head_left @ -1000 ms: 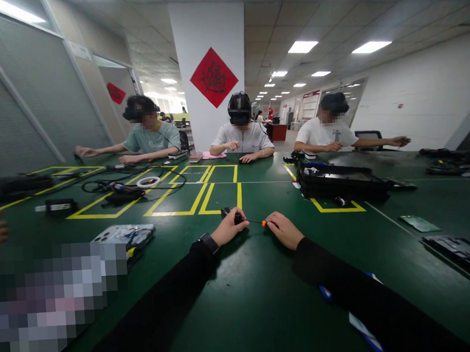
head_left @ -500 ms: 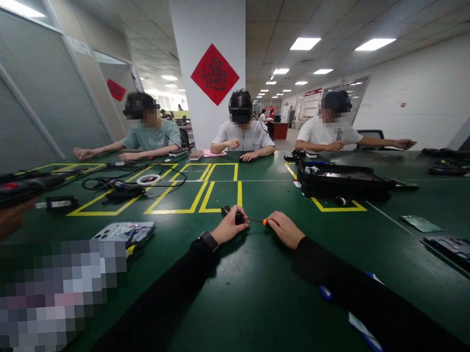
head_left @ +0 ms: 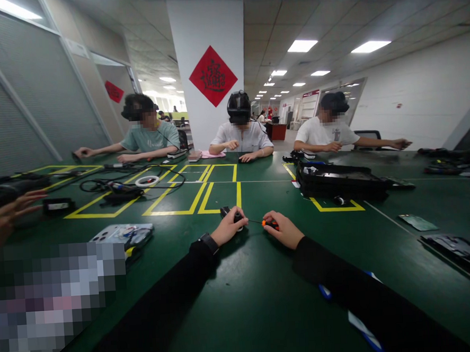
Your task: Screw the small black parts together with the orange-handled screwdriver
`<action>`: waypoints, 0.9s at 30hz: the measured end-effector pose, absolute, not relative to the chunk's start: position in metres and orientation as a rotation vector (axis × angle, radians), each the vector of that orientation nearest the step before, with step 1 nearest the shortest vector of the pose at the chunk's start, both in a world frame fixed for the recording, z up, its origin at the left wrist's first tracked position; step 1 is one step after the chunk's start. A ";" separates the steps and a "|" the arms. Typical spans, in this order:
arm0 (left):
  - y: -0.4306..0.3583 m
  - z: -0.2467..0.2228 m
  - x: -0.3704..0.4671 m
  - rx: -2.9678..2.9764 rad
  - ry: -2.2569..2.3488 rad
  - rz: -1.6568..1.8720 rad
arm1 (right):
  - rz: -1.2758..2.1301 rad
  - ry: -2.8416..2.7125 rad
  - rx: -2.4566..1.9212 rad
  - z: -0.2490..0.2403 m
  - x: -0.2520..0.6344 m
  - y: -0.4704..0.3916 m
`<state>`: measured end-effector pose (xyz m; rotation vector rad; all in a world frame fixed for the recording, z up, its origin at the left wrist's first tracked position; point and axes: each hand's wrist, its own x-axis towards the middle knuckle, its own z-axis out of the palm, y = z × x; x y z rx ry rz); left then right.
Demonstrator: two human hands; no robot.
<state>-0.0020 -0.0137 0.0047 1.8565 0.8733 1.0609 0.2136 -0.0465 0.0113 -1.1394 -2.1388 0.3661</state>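
Near the middle of the green table (head_left: 235, 314), my left hand (head_left: 228, 227) is closed around a small black part (head_left: 237, 217). My right hand (head_left: 285, 230) holds a screwdriver (head_left: 270, 225) with an orange and black handle between thumb and fingers. Its thin shaft points left, and the tip meets the black part at my left fingertips. The exact contact point is too small to make out.
A black casing (head_left: 339, 180) lies at the right, beyond my right hand. Black cables and a white ring (head_left: 147, 181) are at the left. Three people sit across the table; another person's hand (head_left: 6, 216) reaches in at the left edge.
My right fingers have opened slightly around the screwdriver, so more of its handle shows. At the left edge, the other person's hand has come further into view, fingers spread.
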 end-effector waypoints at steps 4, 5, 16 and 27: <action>-0.014 0.005 -0.002 1.857 0.868 1.052 | 0.290 -2.178 -1.165 0.010 0.214 -0.042; -0.014 0.005 -0.003 1.858 0.864 1.053 | 0.270 -2.192 -1.171 0.009 0.214 -0.042; -0.014 0.006 -0.003 1.807 0.837 1.050 | 0.284 -2.173 -1.174 0.009 0.214 -0.045; -0.017 0.008 -0.002 1.799 0.866 1.064 | 0.195 -2.190 -1.180 0.009 0.212 -0.044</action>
